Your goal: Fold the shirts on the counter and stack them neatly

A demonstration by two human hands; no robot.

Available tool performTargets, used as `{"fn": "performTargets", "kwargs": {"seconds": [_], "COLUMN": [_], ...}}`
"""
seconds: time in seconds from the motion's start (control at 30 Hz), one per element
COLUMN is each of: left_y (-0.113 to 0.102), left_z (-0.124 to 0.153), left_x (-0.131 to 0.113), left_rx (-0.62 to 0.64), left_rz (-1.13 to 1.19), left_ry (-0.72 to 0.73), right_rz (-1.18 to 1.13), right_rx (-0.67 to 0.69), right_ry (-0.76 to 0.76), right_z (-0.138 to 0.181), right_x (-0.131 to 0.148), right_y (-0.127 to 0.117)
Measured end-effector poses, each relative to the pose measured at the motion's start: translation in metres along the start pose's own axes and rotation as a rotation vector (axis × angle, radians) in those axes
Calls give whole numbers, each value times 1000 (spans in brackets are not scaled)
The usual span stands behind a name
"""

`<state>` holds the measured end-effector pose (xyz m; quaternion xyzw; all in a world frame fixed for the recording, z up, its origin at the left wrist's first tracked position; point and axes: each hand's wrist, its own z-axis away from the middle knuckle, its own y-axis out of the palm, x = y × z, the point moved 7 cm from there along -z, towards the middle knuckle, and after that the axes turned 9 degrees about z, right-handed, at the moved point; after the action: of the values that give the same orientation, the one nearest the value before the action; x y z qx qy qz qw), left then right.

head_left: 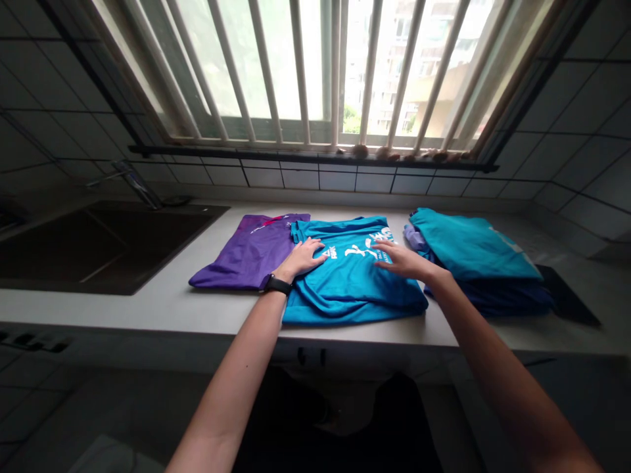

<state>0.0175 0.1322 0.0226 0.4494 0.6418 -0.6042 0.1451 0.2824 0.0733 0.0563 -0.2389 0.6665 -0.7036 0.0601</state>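
A blue T-shirt (345,282) with white lettering lies folded on the white countertop in front of me, some wrinkles along its near side. My left hand (306,256), with a black watch at the wrist, rests on its left part with fingers spread. Over the right part is my right hand (401,258), fingers apart near the lettering; whether it presses on the cloth I cannot tell. A folded purple shirt (246,253) lies to the left, its right edge under or against the blue one. Neither hand grips any cloth.
At the right stands a stack of folded clothes (473,246), teal on top and dark blue below, beside a dark flat item (566,295). A dark sink (138,282) with a faucet (138,186) is at the left. Behind the white countertop (211,309) is a barred window (300,72).
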Motion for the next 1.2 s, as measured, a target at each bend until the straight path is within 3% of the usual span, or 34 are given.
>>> {"fn": "performTargets", "kwargs": {"seconds": [0.07, 0.13, 0.27, 0.37, 0.5, 0.7, 0.93, 1.0, 1.2], "left_y": [-2, 2, 23, 34, 38, 19, 2, 4, 18], "left_z": [6, 16, 47, 58, 60, 64, 64, 60, 51], "left_x": [-18, -41, -72, -80, -81, -89, -87, -83, -73], "left_rx": [89, 286, 777, 928, 955, 970, 965, 918, 832], "left_rz": [80, 214, 367, 327, 312, 455, 489, 488, 429], "left_ry": [91, 189, 180, 150, 118, 71, 78, 44, 34], "right_rz": [-114, -143, -31, 35, -42, -183, -247, -220, -172], "right_rx": [29, 3, -252, -463, -628, -657, -704, -676, -409], "right_ry": [-124, -123, -112, -88, 15, 77, -59, -106, -234], "right_z": [40, 73, 102, 106, 111, 119, 139, 139, 116], "right_x": [10, 7, 1, 1, -3, -6, 3, 7, 22], "right_y": [-2, 0, 6, 9, 10, 9, -3, -1, 21]}}
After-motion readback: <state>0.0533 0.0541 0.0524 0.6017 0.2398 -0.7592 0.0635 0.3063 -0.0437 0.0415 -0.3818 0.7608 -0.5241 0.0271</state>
